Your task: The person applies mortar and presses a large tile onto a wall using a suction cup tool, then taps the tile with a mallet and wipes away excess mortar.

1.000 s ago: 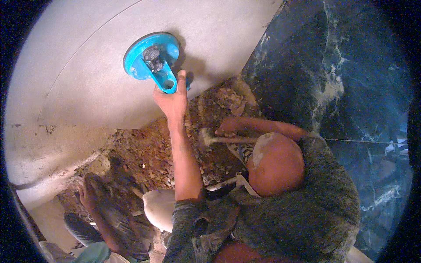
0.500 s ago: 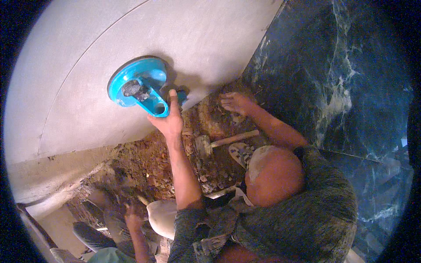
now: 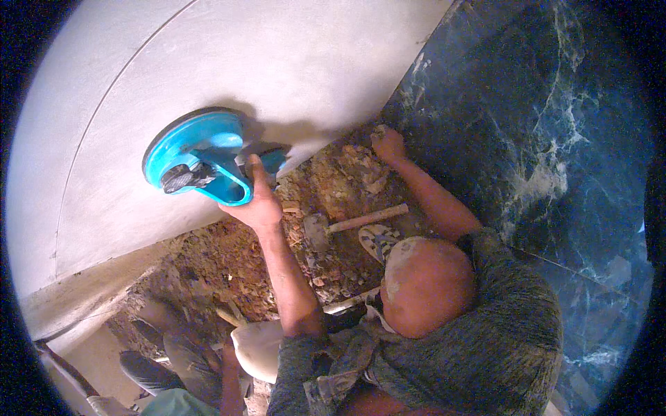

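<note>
1. Co-worker's gripping hand [image 3: 260,204]: fingers clenched around the handle of the lifter, thumb side uppermost. The bare forearm runs straight down-picture to a grey knitted sleeve.
2. Round blue plastic suction lifter [image 3: 198,156]: a disc with a loop handle and black lever, pressed flat on the pale grey stone slab [image 3: 291,62], near the slab's lower edge above the rubble.
3. Co-worker's other hand [image 3: 388,144]: curled on the brown broken rubble bed [image 3: 229,256], at the edge of the dark blue-green marble slab [image 3: 541,139]. Whether it grasps anything cannot be told.
4. Wooden-handled hammer [image 3: 357,220]: lies loose on the rubble between the two arms.
5. Wearer's own hand [image 3: 225,347]: rises from the lower edge beside a white rounded object [image 3: 257,350]. Its fingers are too blurred to read.
6. Against half a second ago: the lifter sits slightly lower and further left in view. The other hand has shifted a little up the rubble, and the hammer lies as before.
</note>
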`<state>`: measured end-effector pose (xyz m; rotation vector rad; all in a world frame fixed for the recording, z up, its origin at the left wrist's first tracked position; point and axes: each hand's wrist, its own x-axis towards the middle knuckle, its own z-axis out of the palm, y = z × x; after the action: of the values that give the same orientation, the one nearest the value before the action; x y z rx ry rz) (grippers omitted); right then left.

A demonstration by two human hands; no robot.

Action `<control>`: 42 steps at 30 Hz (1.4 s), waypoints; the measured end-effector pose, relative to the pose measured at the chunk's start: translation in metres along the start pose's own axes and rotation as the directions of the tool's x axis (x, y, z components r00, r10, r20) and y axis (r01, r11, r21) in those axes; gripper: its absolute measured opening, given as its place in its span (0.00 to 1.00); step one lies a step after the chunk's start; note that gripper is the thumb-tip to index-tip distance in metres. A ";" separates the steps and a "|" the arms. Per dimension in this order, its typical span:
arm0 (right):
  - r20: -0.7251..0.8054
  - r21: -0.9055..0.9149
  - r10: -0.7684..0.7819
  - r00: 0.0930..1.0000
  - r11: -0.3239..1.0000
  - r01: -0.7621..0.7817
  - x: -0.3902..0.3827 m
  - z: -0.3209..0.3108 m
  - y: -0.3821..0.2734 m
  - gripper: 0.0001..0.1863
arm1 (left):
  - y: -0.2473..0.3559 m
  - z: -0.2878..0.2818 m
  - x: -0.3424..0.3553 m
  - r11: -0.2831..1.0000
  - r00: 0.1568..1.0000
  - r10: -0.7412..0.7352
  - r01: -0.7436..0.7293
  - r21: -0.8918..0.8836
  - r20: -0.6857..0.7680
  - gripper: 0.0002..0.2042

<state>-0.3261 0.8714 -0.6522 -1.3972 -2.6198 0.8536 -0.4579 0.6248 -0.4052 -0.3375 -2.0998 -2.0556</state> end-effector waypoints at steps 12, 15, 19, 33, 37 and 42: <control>0.101 -0.242 -0.067 0.993 0.966 0.090 0.086 0.078 0.093 0.27 | 0.004 0.014 -0.001 0.998 1.000 -0.016 0.016 -0.053 0.010 0.08; 0.087 -0.343 -0.061 0.994 0.935 0.087 0.130 0.067 0.167 0.23 | 0.002 0.029 -0.004 0.994 0.996 -0.002 0.012 -0.109 0.094 0.08; 0.062 0.216 0.068 0.996 0.973 -0.080 0.069 0.087 0.059 0.26 | -0.008 -0.008 0.003 0.999 0.999 0.018 -0.020 0.044 0.040 0.08; 0.251 0.348 0.020 0.968 0.931 -0.109 0.049 0.064 0.020 0.18 | -0.010 0.001 0.002 1.000 0.999 -0.002 0.002 -0.023 0.035 0.08; 0.361 0.521 -0.077 0.929 0.843 -0.132 0.079 0.076 0.063 0.14 | -0.014 0.013 0.001 0.999 0.999 0.019 -0.017 -0.046 0.043 0.08; 0.365 0.377 -0.122 0.923 0.926 -0.027 0.046 0.062 -0.006 0.13 | -0.008 -0.002 0.000 0.996 0.994 -0.091 0.090 0.008 0.063 0.09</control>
<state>-0.3761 0.8767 -0.7108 -1.1501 -2.5227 1.6677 -0.4601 0.6222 -0.4127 -0.3162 -2.1958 -2.1155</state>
